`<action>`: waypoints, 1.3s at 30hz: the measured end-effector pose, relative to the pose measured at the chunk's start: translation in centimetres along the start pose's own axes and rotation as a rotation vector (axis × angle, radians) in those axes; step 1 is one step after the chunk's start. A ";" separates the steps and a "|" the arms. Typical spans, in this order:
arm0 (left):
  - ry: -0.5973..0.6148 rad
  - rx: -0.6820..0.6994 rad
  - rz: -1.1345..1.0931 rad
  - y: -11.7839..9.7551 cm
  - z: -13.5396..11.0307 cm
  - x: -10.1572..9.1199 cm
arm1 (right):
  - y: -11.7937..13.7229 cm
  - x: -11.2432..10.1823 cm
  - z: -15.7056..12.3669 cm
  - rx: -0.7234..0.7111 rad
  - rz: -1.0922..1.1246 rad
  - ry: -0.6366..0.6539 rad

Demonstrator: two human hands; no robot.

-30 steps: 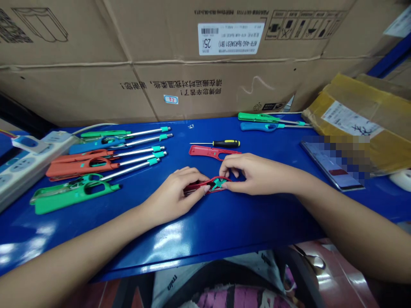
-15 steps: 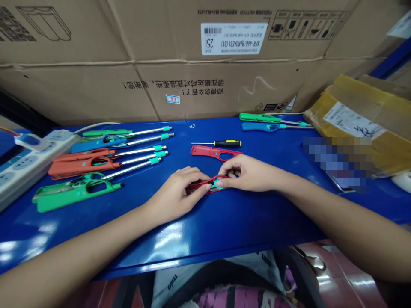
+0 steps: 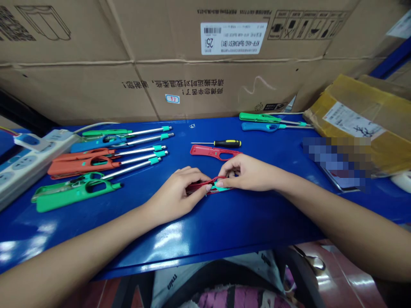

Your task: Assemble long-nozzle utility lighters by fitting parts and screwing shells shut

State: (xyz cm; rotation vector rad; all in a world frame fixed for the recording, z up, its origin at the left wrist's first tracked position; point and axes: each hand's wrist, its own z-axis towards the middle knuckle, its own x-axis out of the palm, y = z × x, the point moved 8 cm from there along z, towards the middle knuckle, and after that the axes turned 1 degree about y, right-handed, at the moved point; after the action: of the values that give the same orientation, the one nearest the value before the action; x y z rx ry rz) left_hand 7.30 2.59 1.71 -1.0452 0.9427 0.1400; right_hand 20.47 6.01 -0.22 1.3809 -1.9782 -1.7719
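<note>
On the blue table (image 3: 224,222), my left hand (image 3: 175,192) is closed over the left end of a red lighter handle shell (image 3: 201,186) and presses it down. My right hand (image 3: 248,173) pinches the shell's right end, where a small teal trigger piece (image 3: 220,187) shows under the fingertips. Just behind my right hand lies a second red handle half (image 3: 208,151), and behind that a small screwdriver (image 3: 221,143) with a black and yellow handle.
Several long-nosed lighters (image 3: 105,160) in green, blue and red lie in a row at the left, next to a white power strip (image 3: 22,164). Two more lighters (image 3: 269,121) lie at the back right. Cardboard boxes (image 3: 192,64) wall the back; a taped parcel (image 3: 362,115) sits at right.
My right hand has slid a little to the left along the red shell and its fingers have closed in on the teal piece. My left hand has stayed put.
</note>
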 end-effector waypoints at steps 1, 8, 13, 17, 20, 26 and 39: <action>-0.003 -0.002 -0.008 0.0 0.0 0.0 | 0.1 0.0 0.0 -0.013 -0.024 -0.009; -0.012 -0.015 -0.026 0.3 0.0 -0.1 | 0.5 0.0 0.2 -0.056 -0.093 -0.048; -0.020 -0.026 -0.033 0.4 0.1 -0.1 | 0.6 0.1 0.3 -0.062 -0.103 -0.069; -0.053 -0.081 -0.052 0.7 0.0 -0.3 | 0.8 -0.5 0.3 -0.082 -0.171 -0.171; -0.085 -0.099 -0.063 0.9 -0.2 -0.4 | 1.0 -0.9 0.0 -0.101 -0.185 -0.162; -0.100 -0.081 -0.088 0.8 -0.3 -0.5 | 1.4 -0.9 -0.9 -0.184 -0.313 0.031; -0.106 -0.100 -0.085 0.9 -0.4 -0.6 | 2.2 -0.2 -1.2 -0.324 -0.454 0.073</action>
State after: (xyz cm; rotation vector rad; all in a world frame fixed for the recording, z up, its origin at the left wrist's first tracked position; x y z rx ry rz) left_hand 6.23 2.95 1.53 -1.1567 0.8005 0.1718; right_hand 20.17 5.05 2.11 1.8405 -1.3302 -2.0653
